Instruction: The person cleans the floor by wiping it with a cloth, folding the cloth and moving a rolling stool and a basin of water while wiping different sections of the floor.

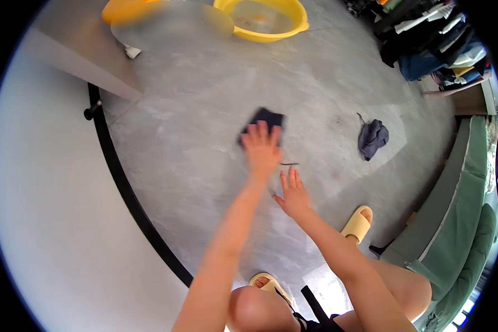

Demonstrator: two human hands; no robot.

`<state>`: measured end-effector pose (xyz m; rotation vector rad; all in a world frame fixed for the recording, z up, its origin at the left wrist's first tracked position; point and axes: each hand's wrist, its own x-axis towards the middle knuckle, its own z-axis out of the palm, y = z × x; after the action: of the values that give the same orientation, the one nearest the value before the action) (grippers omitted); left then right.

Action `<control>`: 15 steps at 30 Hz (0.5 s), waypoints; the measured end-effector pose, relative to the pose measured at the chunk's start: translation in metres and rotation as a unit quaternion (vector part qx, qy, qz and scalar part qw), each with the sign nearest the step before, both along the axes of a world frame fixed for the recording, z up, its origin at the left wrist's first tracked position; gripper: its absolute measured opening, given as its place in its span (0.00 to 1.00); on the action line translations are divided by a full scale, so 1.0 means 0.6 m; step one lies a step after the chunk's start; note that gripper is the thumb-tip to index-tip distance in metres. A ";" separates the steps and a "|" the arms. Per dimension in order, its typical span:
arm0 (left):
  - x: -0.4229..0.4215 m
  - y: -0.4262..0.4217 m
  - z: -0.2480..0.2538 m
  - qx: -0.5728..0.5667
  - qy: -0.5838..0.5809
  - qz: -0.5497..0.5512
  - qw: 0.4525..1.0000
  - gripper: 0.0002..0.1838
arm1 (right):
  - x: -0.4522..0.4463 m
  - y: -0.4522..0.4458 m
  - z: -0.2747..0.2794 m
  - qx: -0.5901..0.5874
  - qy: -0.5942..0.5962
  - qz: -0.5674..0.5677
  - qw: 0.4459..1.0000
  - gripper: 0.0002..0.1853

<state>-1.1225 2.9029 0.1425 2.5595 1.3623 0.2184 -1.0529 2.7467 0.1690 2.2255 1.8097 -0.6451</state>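
My left hand (262, 150) lies with its fingers stretched out and spread over a dark navy cloth (270, 117) on the grey floor. The palm hides the cloth's near part, and the hand is slightly blurred. Closer to my body, my right hand (294, 198) reaches forward with fingers extended and thumb apart, nothing in it. Just beyond its fingertips is a thin dark strip (289, 164), perhaps a cord or part of the cloth. A second crumpled dark cloth (373, 138) rests on the floor to the right.
A yellow basin (265, 36) holding liquid stands at the top, beside a blurred, pale rounded object (171, 27). On the left is a white wall or panel (66, 210) with a black edge strip (119, 169). A green sofa (454, 221) and hanging clothes (426, 44) line the right.
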 end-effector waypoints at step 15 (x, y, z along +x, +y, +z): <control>0.168 -0.075 -0.045 0.003 -0.104 -0.111 0.988 0.34 | 0.080 -0.016 -0.020 0.061 0.099 0.119 0.986 0.29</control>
<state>-1.0220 2.8579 0.1155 2.5813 0.9955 0.4349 -1.0052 2.7372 0.1572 2.0309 2.2273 -0.7464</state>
